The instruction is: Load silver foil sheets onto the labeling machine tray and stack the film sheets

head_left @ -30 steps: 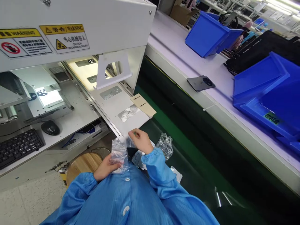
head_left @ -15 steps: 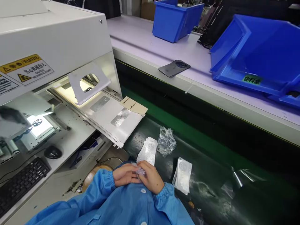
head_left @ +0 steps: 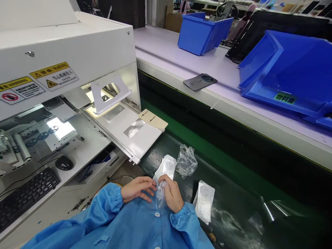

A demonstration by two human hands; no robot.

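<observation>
A crumpled piece of clear plastic film (head_left: 160,195) hangs in front of my blue coat, pinched in my right hand (head_left: 173,194). My left hand (head_left: 138,189) is beside it with fingers stretched and apart. Its index fingertip comes close to the film; whether they touch I cannot tell. Just beyond my hands lies a stack of silvery phone-shaped sheets (head_left: 167,166) on the dark green belt (head_left: 223,173). A larger crumpled clear plastic wad (head_left: 186,160) rests to the right of that stack. Another stack of silvery sheets (head_left: 204,202) lies to the right of my right hand.
At left stands a white machine (head_left: 103,45) with a white tray (head_left: 140,143) sticking out over the belt. A keyboard (head_left: 38,190) and mouse (head_left: 64,163) sit below it. Across the belt, a shelf holds blue bins (head_left: 194,36) and a grey phone-shaped sheet (head_left: 198,83).
My hands have moved slightly apart; the left fingers have opened from the film while the right keeps it, now hanging more spread out. The view has tilted up and left.
</observation>
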